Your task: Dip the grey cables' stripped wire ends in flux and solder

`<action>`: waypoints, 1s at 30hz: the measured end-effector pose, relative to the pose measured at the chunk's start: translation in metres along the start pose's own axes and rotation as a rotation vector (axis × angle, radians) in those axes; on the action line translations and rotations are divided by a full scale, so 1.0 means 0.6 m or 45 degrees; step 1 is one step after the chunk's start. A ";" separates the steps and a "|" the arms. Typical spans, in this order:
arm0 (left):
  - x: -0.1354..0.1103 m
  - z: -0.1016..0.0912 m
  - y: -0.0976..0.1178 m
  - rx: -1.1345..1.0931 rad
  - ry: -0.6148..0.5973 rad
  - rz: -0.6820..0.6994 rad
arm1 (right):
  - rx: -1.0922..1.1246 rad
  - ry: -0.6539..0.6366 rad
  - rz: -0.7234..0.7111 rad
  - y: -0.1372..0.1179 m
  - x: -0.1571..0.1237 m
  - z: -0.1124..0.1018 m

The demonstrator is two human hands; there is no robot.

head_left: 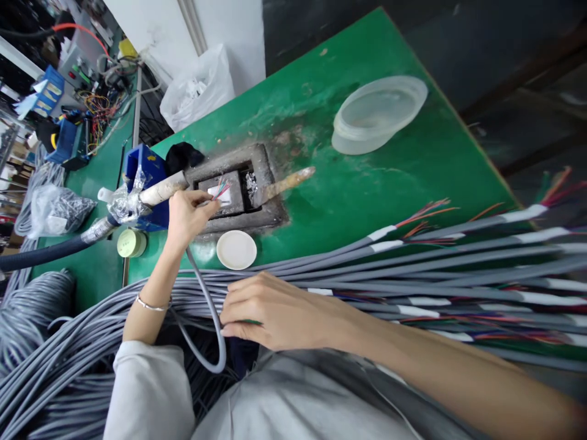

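Observation:
My left hand (pixel 187 217) pinches a grey cable (pixel 205 284) near its end. The cable's stripped, coloured wires (pixel 222 188) fan out over the metal block of a soot-stained solder pot (pixel 270 211). Below the hand, the same cable hangs in a loop toward my right hand (pixel 270 311). The right fingers are curled at the loop, and the thumb and fingertips seem closed on the cable, with their inner side hidden. A scraper with a worn, tape-like handle (pixel 293 181) rests on the pot's right rim. A small white round dish (pixel 236 249) sits just in front of the pot.
A bundle of grey cables (pixel 339 269) with white-sleeved ends crosses the bench front. A clear plastic tub (pixel 367 143) stands at the back right. Left of the pot are a taped fume pipe (pixel 160 189), a blue bin (pixel 153 168) and a pale green jar (pixel 131 243).

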State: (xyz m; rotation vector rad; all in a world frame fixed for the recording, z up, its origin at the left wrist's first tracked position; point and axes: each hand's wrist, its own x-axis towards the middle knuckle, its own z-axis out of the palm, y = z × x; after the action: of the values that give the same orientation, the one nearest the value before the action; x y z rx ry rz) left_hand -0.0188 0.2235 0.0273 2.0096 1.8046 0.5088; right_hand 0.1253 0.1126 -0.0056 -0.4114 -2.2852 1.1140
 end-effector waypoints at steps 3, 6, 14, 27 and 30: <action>-0.040 -0.013 0.000 -0.320 0.060 -0.055 | 0.028 0.106 0.036 -0.003 -0.002 -0.001; -0.083 -0.009 0.002 -0.581 0.148 -0.089 | -0.053 0.655 0.232 -0.005 -0.005 -0.010; -0.162 0.028 0.015 -0.900 0.228 -0.083 | -0.442 1.032 0.266 0.007 -0.003 -0.031; -0.193 0.047 0.033 -1.243 0.077 -0.214 | -0.271 1.107 0.236 0.014 0.001 -0.031; -0.188 0.050 0.034 -1.314 0.031 -0.287 | -0.153 1.121 0.254 0.014 0.002 -0.031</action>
State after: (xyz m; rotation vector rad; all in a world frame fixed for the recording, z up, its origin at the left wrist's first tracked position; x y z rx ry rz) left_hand 0.0019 0.1078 0.0108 1.0772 1.3019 1.0991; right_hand 0.1357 0.1300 -0.0028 -0.9708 -1.5430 0.6714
